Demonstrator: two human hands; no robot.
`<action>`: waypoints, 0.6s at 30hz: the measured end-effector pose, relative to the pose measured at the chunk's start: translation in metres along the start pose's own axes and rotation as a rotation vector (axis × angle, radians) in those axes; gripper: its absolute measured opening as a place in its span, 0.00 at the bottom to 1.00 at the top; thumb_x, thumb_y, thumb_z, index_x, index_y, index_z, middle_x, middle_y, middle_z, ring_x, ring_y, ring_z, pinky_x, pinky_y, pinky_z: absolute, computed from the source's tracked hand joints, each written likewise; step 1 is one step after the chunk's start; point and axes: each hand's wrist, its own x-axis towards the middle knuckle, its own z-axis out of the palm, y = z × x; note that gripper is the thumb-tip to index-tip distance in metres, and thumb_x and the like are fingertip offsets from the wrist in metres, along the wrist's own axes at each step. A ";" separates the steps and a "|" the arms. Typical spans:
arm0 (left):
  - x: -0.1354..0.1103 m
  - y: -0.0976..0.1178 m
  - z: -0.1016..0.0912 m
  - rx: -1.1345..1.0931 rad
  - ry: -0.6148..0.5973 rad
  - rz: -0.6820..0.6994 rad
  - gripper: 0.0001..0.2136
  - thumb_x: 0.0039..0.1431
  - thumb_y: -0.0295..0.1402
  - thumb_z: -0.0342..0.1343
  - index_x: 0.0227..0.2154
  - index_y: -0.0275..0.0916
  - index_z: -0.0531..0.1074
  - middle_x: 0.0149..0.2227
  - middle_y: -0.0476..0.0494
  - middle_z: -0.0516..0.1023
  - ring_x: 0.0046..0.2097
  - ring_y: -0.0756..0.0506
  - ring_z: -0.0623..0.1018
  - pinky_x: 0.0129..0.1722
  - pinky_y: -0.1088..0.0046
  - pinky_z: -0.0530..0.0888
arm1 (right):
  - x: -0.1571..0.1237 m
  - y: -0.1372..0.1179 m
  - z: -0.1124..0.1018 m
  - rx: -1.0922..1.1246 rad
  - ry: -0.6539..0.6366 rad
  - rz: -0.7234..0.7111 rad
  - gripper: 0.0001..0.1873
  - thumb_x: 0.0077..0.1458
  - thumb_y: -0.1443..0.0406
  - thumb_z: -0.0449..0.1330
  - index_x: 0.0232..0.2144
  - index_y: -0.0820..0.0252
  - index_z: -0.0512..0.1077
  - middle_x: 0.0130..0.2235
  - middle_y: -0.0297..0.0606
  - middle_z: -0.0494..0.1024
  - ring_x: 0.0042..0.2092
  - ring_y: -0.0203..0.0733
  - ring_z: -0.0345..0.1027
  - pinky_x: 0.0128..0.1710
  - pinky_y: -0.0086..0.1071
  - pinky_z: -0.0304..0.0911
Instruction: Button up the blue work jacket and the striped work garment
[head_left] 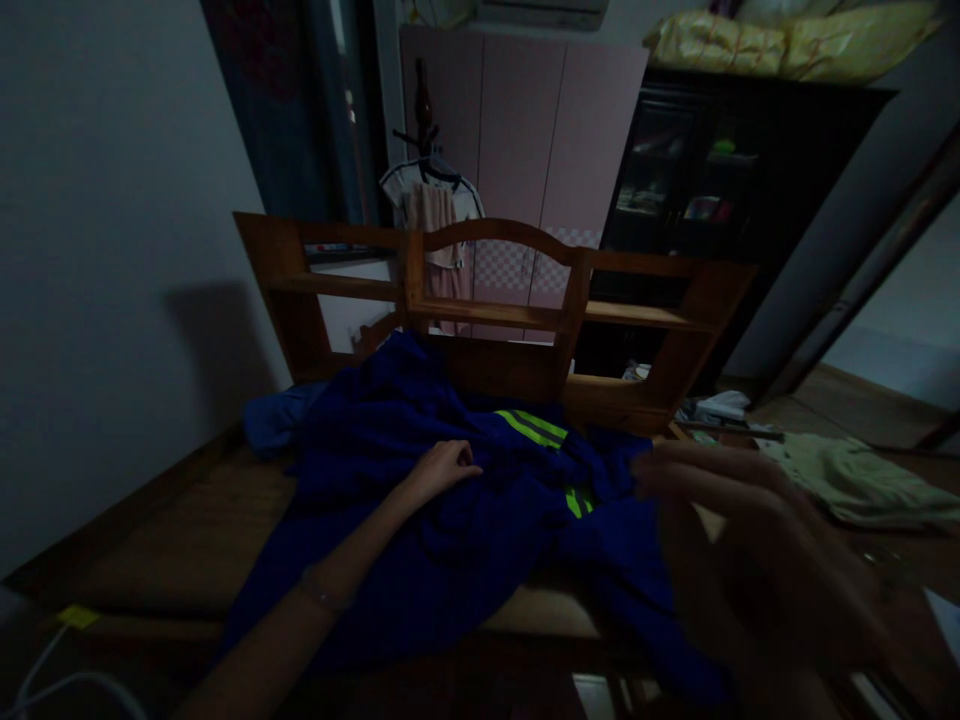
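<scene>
A dark blue work garment (375, 430) with yellow-green and grey reflective strips (531, 428) lies crumpled across the wooden bed surface. Over its middle is my left hand (444, 466), fingers curled and thumb bent in, closed on the blue cloth. Closer to the camera, to the right, my right hand (757, 560) is raised and blurred by motion. Its fingers stretch leftward with the thumb apart, above the garment's right part; nothing shows clearly between them. Part of the cloth there is hidden behind this hand.
A wooden headboard with shelves (495, 315) stands behind the garment. A smaller blue cloth (274, 420) lies at the left wall. Pale green cloth (855, 475) lies at the right. Beyond are pink wardrobes (517, 130) and a dark cabinet (780, 130). A white cable (82, 678) is at lower left.
</scene>
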 end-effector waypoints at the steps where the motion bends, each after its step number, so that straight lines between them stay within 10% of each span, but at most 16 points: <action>1: -0.004 -0.004 0.001 0.023 -0.018 -0.005 0.10 0.44 0.40 0.64 0.28 0.41 0.74 0.27 0.48 0.76 0.31 0.46 0.75 0.30 0.76 0.66 | 0.003 0.006 0.012 0.001 -0.020 0.011 0.15 0.54 0.73 0.56 0.42 0.52 0.70 0.37 0.37 0.74 0.39 0.41 0.69 0.37 0.33 0.64; 10: -0.011 -0.005 0.014 0.191 0.044 0.011 0.04 0.55 0.31 0.55 0.33 0.42 0.71 0.36 0.46 0.75 0.39 0.46 0.74 0.37 0.74 0.66 | -0.045 0.106 0.203 0.206 -0.695 0.255 0.17 0.50 0.72 0.59 0.44 0.56 0.69 0.44 0.38 0.73 0.47 0.41 0.66 0.46 0.31 0.60; 18: -0.010 -0.021 -0.017 0.157 0.004 0.107 0.13 0.50 0.42 0.61 0.36 0.41 0.72 0.39 0.46 0.74 0.41 0.45 0.74 0.41 0.72 0.68 | -0.096 0.153 0.236 0.283 -0.660 0.394 0.04 0.55 0.66 0.58 0.34 0.59 0.73 0.35 0.37 0.76 0.40 0.42 0.69 0.42 0.32 0.60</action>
